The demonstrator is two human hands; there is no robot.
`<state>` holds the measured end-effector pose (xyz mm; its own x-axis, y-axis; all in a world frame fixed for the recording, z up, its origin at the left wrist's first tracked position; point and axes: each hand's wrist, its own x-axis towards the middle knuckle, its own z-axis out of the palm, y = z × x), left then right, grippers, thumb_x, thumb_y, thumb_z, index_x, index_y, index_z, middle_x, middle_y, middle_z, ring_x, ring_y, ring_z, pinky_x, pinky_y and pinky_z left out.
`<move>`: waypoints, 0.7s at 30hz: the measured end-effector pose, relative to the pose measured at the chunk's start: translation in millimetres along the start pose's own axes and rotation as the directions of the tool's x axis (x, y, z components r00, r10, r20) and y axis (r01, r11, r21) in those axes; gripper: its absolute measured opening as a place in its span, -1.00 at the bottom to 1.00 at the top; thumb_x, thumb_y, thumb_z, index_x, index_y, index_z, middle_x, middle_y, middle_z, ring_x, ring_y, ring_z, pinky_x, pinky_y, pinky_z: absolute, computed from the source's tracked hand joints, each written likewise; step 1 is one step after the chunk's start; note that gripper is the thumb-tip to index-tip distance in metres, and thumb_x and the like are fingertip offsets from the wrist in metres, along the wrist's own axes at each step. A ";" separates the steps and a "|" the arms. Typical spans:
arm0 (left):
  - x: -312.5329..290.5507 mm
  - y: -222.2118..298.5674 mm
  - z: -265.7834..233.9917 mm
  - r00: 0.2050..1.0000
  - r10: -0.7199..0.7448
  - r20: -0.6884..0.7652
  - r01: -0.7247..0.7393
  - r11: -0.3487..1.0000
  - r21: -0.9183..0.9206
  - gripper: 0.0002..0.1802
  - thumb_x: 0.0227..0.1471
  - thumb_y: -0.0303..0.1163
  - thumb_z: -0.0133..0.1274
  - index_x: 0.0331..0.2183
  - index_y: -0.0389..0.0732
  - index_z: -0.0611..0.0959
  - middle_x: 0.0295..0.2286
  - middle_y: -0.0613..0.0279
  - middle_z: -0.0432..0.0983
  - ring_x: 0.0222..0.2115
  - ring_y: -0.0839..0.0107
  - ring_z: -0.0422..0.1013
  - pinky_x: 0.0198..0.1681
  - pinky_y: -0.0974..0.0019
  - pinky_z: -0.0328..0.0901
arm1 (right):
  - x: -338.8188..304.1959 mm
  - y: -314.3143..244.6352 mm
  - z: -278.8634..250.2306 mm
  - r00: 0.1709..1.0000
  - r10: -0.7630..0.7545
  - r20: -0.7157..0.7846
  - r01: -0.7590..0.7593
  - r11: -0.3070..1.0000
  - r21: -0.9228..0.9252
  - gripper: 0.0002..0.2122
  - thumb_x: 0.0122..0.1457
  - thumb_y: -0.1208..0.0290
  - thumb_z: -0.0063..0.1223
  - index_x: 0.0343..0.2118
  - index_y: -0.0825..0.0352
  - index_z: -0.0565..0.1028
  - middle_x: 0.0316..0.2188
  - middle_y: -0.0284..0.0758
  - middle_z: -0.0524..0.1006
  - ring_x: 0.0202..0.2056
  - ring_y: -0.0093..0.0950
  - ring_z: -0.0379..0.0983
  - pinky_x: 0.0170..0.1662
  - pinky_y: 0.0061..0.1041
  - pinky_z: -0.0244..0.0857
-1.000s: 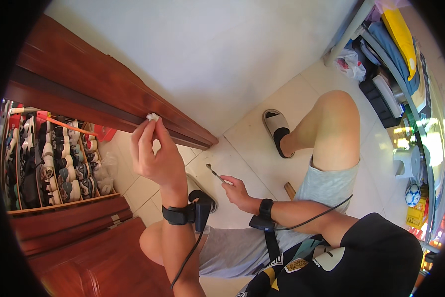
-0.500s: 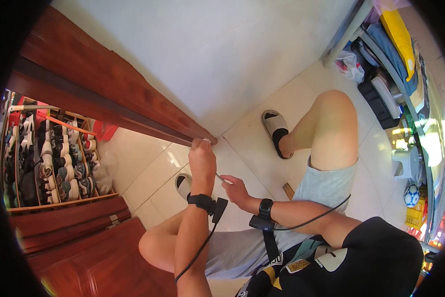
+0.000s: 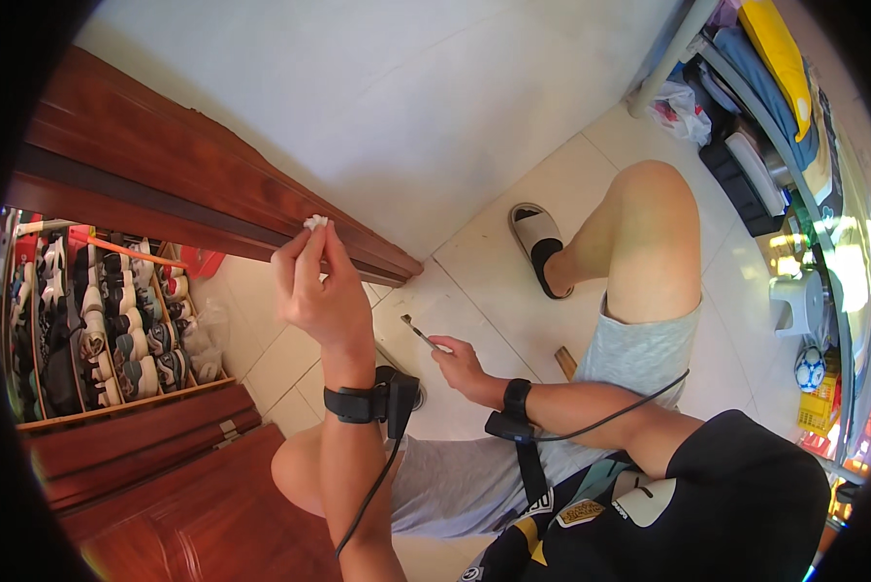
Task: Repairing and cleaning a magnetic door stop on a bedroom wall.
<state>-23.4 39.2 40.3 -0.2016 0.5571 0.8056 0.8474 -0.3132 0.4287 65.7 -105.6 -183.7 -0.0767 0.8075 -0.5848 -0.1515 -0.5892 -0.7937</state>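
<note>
My left hand (image 3: 321, 296) pinches a small crumpled white tissue (image 3: 315, 222) between its fingertips. It holds the tissue at the edge of a reddish-brown wooden door frame (image 3: 198, 160), by the white wall. Lower and to the right, my right hand (image 3: 463, 369) is closed on a thin-handled small brush (image 3: 418, 334). The brush has a dark head, which points up and left toward the foot of the frame and is apart from it. Both wrists carry black straps with cabled devices.
A rack of shoes (image 3: 115, 320) stands beyond the frame on the left, above a red wooden door panel (image 3: 183, 475). A wooden piece (image 3: 564, 363) lies on the tiled floor (image 3: 474, 291) beside my knee. On the right are a stool (image 3: 797, 306), a ball (image 3: 810, 370) and a yellow basket (image 3: 820, 407).
My left hand has moved up and left along the frame from its foot, carrying the tissue. My right hand stays nearly in place, and the brush head now shows clearly.
</note>
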 end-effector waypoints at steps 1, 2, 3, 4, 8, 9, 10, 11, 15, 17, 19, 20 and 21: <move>-3.1 -1.9 2.9 1.000 0.024 0.005 -0.024 1.000 0.012 -0.87 -0.11 -0.67 0.25 -0.40 -0.31 0.70 -0.42 0.16 0.53 -0.50 0.34 0.48 -0.49 0.36 0.40 | -0.3 -1.6 -1.4 1.000 0.002 -0.011 -0.002 1.000 -0.027 -0.65 0.14 0.41 0.01 -0.01 0.41 0.50 -0.51 -0.26 0.56 -0.54 -0.56 0.39 -0.45 -0.49 0.28; -7.6 -5.1 7.2 1.000 0.025 0.006 -0.025 1.000 0.010 -0.87 -0.11 -0.67 0.25 -0.40 -0.31 0.70 -0.42 0.16 0.53 -0.50 0.34 0.48 -0.49 0.36 0.40 | -0.3 -3.4 -2.3 1.000 0.002 -0.013 -0.002 1.000 -0.026 -0.65 0.14 0.41 0.01 -0.01 0.41 0.50 -0.51 -0.26 0.56 -0.54 -0.56 0.39 -0.45 -0.49 0.28; -15.5 -9.1 14.9 0.995 0.080 0.061 -0.080 0.997 -0.007 -0.89 -0.10 -0.66 0.23 -0.40 -0.32 0.69 -0.42 0.13 0.52 -0.48 0.27 0.48 -0.47 0.30 0.40 | 1.2 -3.1 -5.6 1.000 -0.013 -0.019 0.012 0.999 -0.029 -0.65 0.14 0.41 0.00 -0.02 0.42 0.50 -0.51 -0.27 0.56 -0.54 -0.56 0.39 -0.45 -0.49 0.28; -23.8 -14.6 18.9 0.984 0.137 0.114 -0.136 0.991 -0.018 -0.90 -0.08 -0.66 0.20 -0.41 -0.34 0.67 -0.41 0.09 0.51 -0.47 0.19 0.49 -0.45 0.24 0.41 | 0.5 -3.1 -5.4 1.000 -0.027 -0.016 0.027 0.999 -0.032 -0.65 0.14 0.42 0.00 -0.02 0.43 0.50 -0.51 -0.27 0.56 -0.54 -0.56 0.39 -0.45 -0.49 0.28; -73.5 -35.1 31.1 0.908 -0.008 0.419 -0.041 0.993 0.107 -0.94 -0.09 -0.65 0.17 -0.47 -0.31 0.66 -0.46 0.08 0.50 -0.45 0.12 0.48 -0.43 0.20 0.38 | 3.2 -1.9 -3.8 0.998 -0.064 0.014 0.064 0.998 0.000 -0.63 0.17 0.43 -0.04 0.06 0.37 0.45 -0.69 -0.47 0.36 -0.74 -0.67 0.17 -0.68 -0.56 0.02; -79.4 -25.4 30.5 0.872 -0.059 0.486 0.019 0.996 0.088 -0.95 -0.08 -0.65 0.15 -0.47 -0.31 0.65 -0.46 0.05 0.49 -0.45 0.09 0.47 -0.42 0.19 0.39 | 4.3 0.4 -5.0 0.993 -0.115 0.002 0.115 0.993 -0.009 -0.63 0.17 0.43 -0.04 0.06 0.38 0.44 -0.69 -0.47 0.36 -0.73 -0.67 0.17 -0.68 -0.56 0.02; -82.7 -17.4 32.1 0.828 -0.107 0.551 0.079 0.994 0.075 -0.95 -0.08 -0.65 0.13 -0.47 -0.32 0.64 -0.46 0.03 0.49 -0.45 0.06 0.46 -0.41 0.18 0.39 | 6.1 2.3 -6.2 0.986 -0.164 -0.006 0.164 0.986 -0.018 -0.62 0.17 0.43 -0.04 0.06 0.39 0.44 -0.69 -0.47 0.37 -0.73 -0.68 0.17 -0.67 -0.56 0.02; -83.2 -11.8 34.8 0.828 -0.102 0.552 0.075 0.995 0.071 -0.95 -0.08 -0.65 0.13 -0.47 -0.32 0.64 -0.46 0.03 0.49 -0.45 0.06 0.46 -0.41 0.18 0.39 | 8.9 3.5 -7.6 0.986 -0.167 -0.010 0.167 0.986 -0.016 -0.62 0.17 0.43 -0.04 0.06 0.39 0.44 -0.69 -0.47 0.37 -0.73 -0.68 0.17 -0.67 -0.56 0.02; -57.7 10.5 27.4 0.927 -0.027 0.373 0.061 0.995 -0.080 -0.93 -0.09 -0.65 0.17 -0.45 -0.32 0.65 -0.44 0.10 0.50 -0.47 0.18 0.48 -0.44 0.26 0.40 | 6.1 -0.4 -7.9 0.996 -0.094 -0.001 0.094 0.995 0.027 -0.62 0.18 0.41 -0.03 0.06 0.36 0.44 -0.68 -0.47 0.37 -0.72 -0.67 0.17 -0.66 -0.56 0.03; -37.2 10.6 21.9 0.956 -0.022 0.294 0.050 0.995 -0.087 -0.92 -0.10 -0.66 0.19 -0.44 -0.32 0.66 -0.43 0.12 0.51 -0.47 0.22 0.48 -0.45 0.30 0.40 | 3.2 -1.3 -6.4 0.997 -0.079 0.009 0.079 0.997 0.028 -0.62 0.18 0.41 -0.02 0.07 0.35 0.44 -0.68 -0.47 0.37 -0.72 -0.67 0.18 -0.66 -0.56 0.03; -22.5 4.8 17.6 0.993 0.032 0.118 -0.025 0.998 -0.056 -0.89 -0.10 -0.66 0.22 -0.42 -0.32 0.67 -0.41 0.17 0.52 -0.44 0.30 0.49 -0.44 0.36 0.41 | 1.1 0.3 -5.6 0.999 -0.031 0.028 0.030 0.999 0.022 -0.63 0.17 0.40 -0.02 0.06 0.33 0.45 -0.68 -0.48 0.35 -0.72 -0.66 0.17 -0.66 -0.56 0.03; -20.0 0.4 16.6 0.991 0.005 0.135 0.001 0.999 -0.042 -0.88 -0.10 -0.67 0.22 -0.41 -0.32 0.67 -0.39 0.16 0.53 -0.42 0.28 0.50 -0.42 0.34 0.42 | 2.0 0.6 -5.5 0.999 -0.030 0.028 0.029 0.999 0.022 -0.63 0.17 0.40 -0.02 0.06 0.33 0.45 -0.68 -0.48 0.35 -0.72 -0.66 0.17 -0.66 -0.56 0.03; -20.4 -3.7 16.8 0.991 0.004 0.135 0.002 0.999 -0.042 -0.88 -0.10 -0.67 0.22 -0.41 -0.32 0.67 -0.39 0.16 0.53 -0.42 0.28 0.50 -0.42 0.34 0.42 | 3.8 3.1 -4.9 0.999 -0.045 0.020 0.045 0.999 0.014 -0.63 0.17 0.40 -0.02 0.06 0.33 0.45 -0.67 -0.48 0.35 -0.71 -0.66 0.17 -0.66 -0.56 0.04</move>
<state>-14.1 41.9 15.4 -0.1300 0.6547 0.7446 0.8255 -0.3446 0.4471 69.8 -104.5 -189.2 -0.0898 0.8336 -0.5450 -0.1687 -0.5521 -0.8166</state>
